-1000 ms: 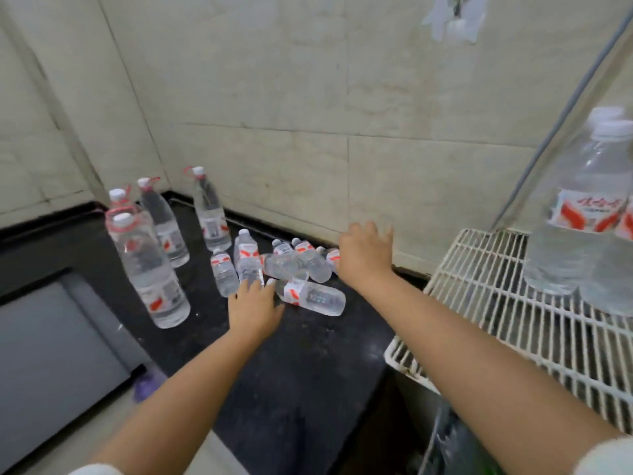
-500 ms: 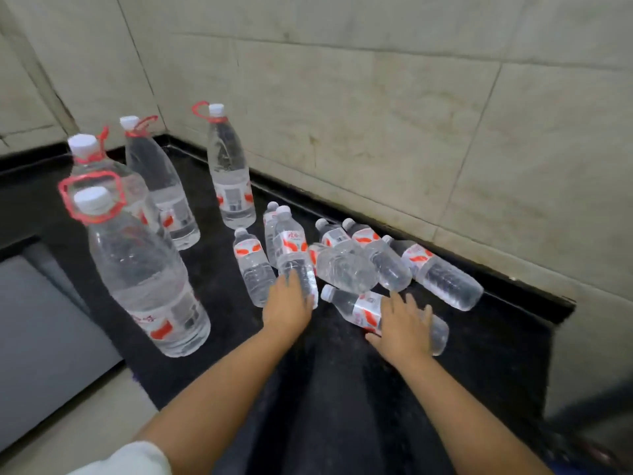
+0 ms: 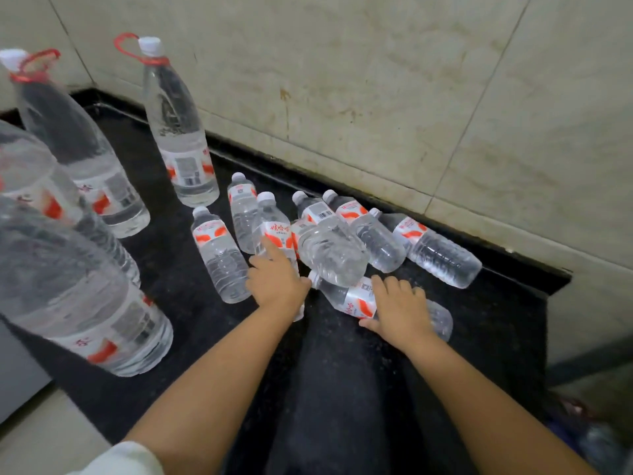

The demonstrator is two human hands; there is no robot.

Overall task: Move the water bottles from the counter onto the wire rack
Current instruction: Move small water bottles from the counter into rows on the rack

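the left hand (image 3: 274, 282) wraps its fingers (image 3: 272, 246) around an upright small bottle (image 3: 275, 231) mid-tabletop (image 3: 342, 389). the right hand (image 3: 399, 311) clamps its fingers on a lying bottle (image 3: 352, 301) just right of it. more small bottles (image 3: 435, 250) lie near the far wall; large bottles (image 3: 178, 132) stand at left.

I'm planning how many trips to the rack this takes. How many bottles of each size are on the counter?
Large bottles with red carry loops: 4
Small bottles: 7 plainly visible; the pile may hide another
Total: 11
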